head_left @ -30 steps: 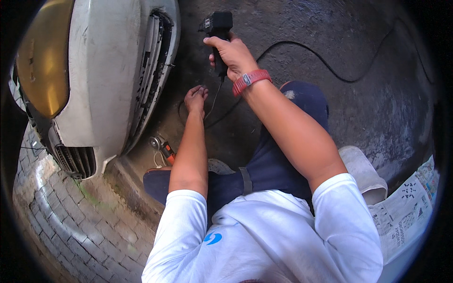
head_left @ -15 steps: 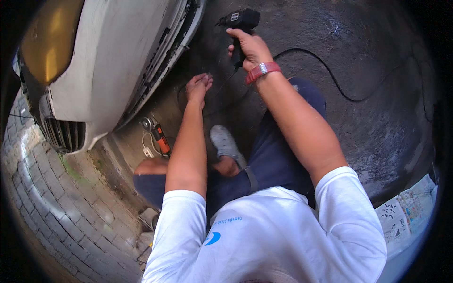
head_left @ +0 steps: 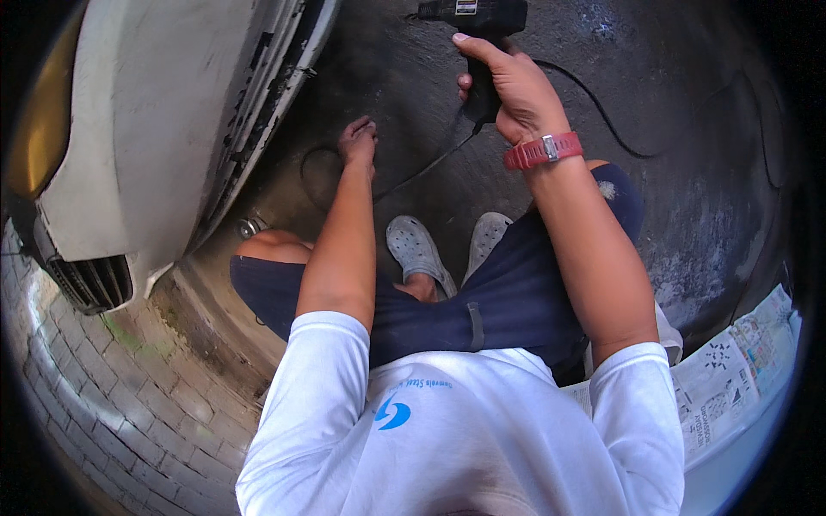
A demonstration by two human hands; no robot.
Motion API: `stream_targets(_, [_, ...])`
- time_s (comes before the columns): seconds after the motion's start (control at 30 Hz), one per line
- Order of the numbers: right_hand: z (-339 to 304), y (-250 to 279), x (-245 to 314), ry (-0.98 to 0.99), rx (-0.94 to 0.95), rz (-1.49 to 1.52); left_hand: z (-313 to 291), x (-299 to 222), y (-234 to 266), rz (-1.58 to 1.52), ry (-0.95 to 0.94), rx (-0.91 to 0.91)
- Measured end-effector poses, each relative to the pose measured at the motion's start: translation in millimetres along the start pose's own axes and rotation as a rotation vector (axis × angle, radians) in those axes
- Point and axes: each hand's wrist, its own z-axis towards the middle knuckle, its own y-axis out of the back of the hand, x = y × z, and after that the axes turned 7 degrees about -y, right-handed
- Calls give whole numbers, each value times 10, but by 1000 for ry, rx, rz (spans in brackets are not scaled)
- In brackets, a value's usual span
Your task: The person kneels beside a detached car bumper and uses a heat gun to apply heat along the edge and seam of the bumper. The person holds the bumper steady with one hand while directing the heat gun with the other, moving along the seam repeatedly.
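My right hand (head_left: 522, 93), with a red watch on its wrist, is closed around the grip of a black corded power drill (head_left: 482, 19). The drill points left at the top edge, which cuts off part of its body. Its black cord (head_left: 439, 161) leaves the bottom of the grip. Lower and to the left, my left hand (head_left: 358, 142) is closed with its fingertips together. Whatever they may hold is too small to make out. This hand is nearest the looped cord, beside the white car bumper (head_left: 155, 129), and apart from it.
An angle grinder (head_left: 249, 226) lies by my left knee, mostly hidden. Newspaper sheets (head_left: 723, 378) are spread at the lower right. Grey brick paving (head_left: 129, 404) borders the dark concrete floor (head_left: 688, 241). My grey clogs (head_left: 415, 249) stand between the arms.
My right hand has moved right with the drill, which now reaches the top edge. The bumper sits further left in view. My legs have shifted, covering most of the grinder and showing both clogs.
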Motion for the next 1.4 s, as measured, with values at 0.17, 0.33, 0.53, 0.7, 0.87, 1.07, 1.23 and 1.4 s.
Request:
stream_targets(0.17, [-261,22,39,94,-21,46,66,125,-74,212,-36,-126])
stream_targets(0.33, [-429,-59,26,123,-1,77,121,61,-112,701,-309,40])
stream_targets(0.53, [-537,-154,-13,88,-3,62,221,-12,-276,804,-484,140])
stream_targets(0.7, [-524,-264,-28,47,-11,56,353,21,-314,882,-567,151])
stream_targets(0.87, [-492,-405,-94,76,-86,26,257,-208,-306,585,-499,11])
stream_targets(1.07, [-492,-536,-67,238,-140,-68,-437,-1318,-139,158,-447,242])
stream_targets(1.23, [-697,-568,90,302,-223,-306,-1045,-2102,114,101,-628,485])
stream_targets(1.4, [-1189,-717,171,351,-309,-395,-935,-2297,0,-357,-436,695])
